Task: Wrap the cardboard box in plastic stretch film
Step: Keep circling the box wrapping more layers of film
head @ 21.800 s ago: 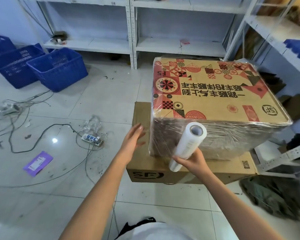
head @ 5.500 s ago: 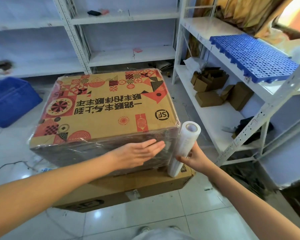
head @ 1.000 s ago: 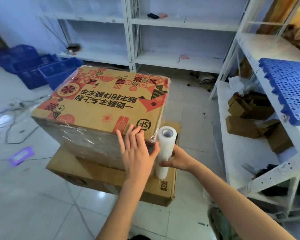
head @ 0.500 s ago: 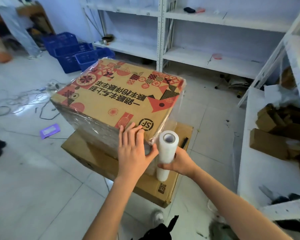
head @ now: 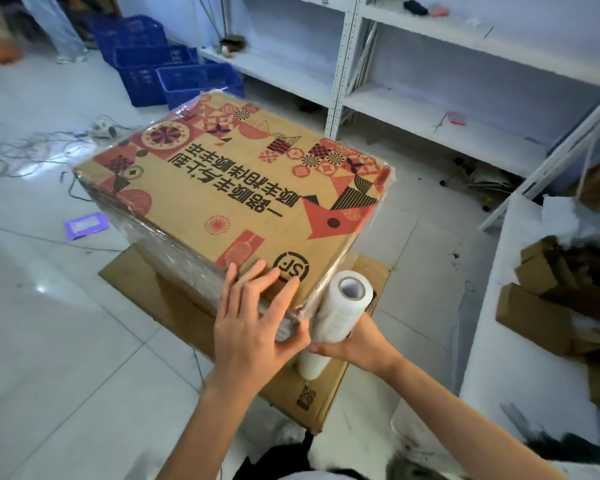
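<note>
The right hand (head: 355, 344) is half hidden behind the film roll (head: 340, 311), so how its fingers lie is not visible. The left hand (head: 253, 327) covers the near corner of the box (head: 229, 188). The far sides of the box are hidden. The small things on the top shelf (head: 426, 20) are too blurred to tell.

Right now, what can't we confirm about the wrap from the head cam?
- Printed box: far sides and bottom face away, so film coverage there is unknown.
- Film roll: its middle sits behind the right hand.
- Near corner: covered by the left hand.
- Lower flat box: mostly under the printed box.
</note>
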Motion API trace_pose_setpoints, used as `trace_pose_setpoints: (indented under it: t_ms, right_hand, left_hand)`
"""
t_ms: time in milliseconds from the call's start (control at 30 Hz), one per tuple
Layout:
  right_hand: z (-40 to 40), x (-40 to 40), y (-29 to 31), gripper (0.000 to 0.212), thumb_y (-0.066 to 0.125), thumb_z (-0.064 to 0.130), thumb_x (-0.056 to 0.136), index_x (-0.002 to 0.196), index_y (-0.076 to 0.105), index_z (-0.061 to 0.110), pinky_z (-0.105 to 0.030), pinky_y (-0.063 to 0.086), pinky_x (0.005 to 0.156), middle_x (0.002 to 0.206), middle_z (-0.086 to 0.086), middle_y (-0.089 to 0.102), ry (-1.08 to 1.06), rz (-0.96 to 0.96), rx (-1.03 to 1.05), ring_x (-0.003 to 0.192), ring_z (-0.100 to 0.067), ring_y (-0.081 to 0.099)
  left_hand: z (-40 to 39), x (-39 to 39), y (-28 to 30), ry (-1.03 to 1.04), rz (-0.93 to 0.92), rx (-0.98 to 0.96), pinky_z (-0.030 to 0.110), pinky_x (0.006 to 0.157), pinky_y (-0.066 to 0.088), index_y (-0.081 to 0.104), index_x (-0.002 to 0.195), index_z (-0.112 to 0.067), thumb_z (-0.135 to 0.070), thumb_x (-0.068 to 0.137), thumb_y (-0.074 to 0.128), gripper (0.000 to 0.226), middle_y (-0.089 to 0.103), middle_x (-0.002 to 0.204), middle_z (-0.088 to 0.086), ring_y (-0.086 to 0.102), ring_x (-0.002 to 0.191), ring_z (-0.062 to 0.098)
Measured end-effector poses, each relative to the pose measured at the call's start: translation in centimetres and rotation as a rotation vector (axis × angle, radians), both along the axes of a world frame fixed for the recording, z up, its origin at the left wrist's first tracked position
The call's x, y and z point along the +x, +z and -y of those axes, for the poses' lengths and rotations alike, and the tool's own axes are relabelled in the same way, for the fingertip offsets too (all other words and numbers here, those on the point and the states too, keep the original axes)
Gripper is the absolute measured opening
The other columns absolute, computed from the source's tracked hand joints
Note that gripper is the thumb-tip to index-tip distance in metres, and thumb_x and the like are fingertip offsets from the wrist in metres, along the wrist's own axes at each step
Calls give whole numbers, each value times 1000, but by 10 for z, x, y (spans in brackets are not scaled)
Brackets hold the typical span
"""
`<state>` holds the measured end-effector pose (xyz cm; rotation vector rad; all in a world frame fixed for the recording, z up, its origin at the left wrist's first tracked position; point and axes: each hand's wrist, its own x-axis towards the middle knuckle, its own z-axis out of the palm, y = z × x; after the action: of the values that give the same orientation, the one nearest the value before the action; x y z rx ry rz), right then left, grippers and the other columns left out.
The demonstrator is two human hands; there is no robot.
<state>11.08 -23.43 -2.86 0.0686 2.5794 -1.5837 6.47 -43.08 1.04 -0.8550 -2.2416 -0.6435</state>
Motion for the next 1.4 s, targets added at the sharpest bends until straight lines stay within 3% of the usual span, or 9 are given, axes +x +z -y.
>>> trace_pose_setpoints:
  t_ms: [233,400,500,600,767,867,1000,1133,1400]
  right_hand:
    - [-15,-1,-6,47,79,29,71,111,55,35,-26,48,91,112,15,61,179,65,131,105,-4,58]
    - [-25,-17,-4,48,84,29,64,101,55,38,-27,51,84,101,15,63,263,58,133,95,-1,60]
    - [-26,-21,-10,49,86,20,61,96,55,33,-18,47,80,93,17,61,291,9,98,89,1,59]
    - [-26,-21,-18,52,87,15,59,99,56,29,-27,50,83,96,11,63,261,-36,32,92,-4,61]
    - [-28,-25,-21,52,83,34,52,94,53,40,-44,55,82,96,7,65,259,-43,13,93,-15,63]
    - [-29,-32,-20,58,86,32,56,102,51,38,-42,55,85,99,11,64,319,-9,19,98,-11,62]
    - [-29,-34,-20,49,87,29,59,90,51,41,-41,56,83,90,20,62,357,-18,-16,93,-9,62]
    - [-27,-28,-18,49,86,23,61,95,53,36,-45,55,85,97,7,66,349,-40,-66,98,-18,64]
    - [-29,-24,-18,54,83,16,66,111,55,21,-46,54,86,103,4,66,352,-32,-156,100,-15,62]
  left_hand:
    - [-1,7,-4,14,29,119,52,114,21,53,123,-20,-39,87,54,41,47,125,7,40,130,23]
    - [-10,15,1,134,68,138,51,114,20,52,122,-21,-35,84,54,40,52,132,10,35,135,29]
    - [-20,23,2,279,191,174,58,111,22,48,126,-27,-36,81,54,46,36,143,19,21,140,35]
    - [-31,33,3,365,351,275,63,103,32,43,128,-35,-40,77,54,53,13,152,17,15,142,39]
    - [-37,39,5,363,517,366,46,101,44,31,133,-47,-64,73,61,70,-1,158,1,23,142,17]
    - [-44,39,5,341,510,450,44,109,36,30,131,-53,-58,77,57,61,-1,158,-4,18,143,9]
    - [-41,37,4,328,522,462,53,111,30,33,131,-52,-47,79,64,60,-1,158,-1,9,145,16]
    - [-41,39,4,288,552,496,54,108,33,37,132,-42,-28,81,68,61,1,158,6,10,145,22]
    - [-43,39,6,241,585,540,55,110,29,42,131,-37,-31,79,70,59,-2,158,5,7,146,26]
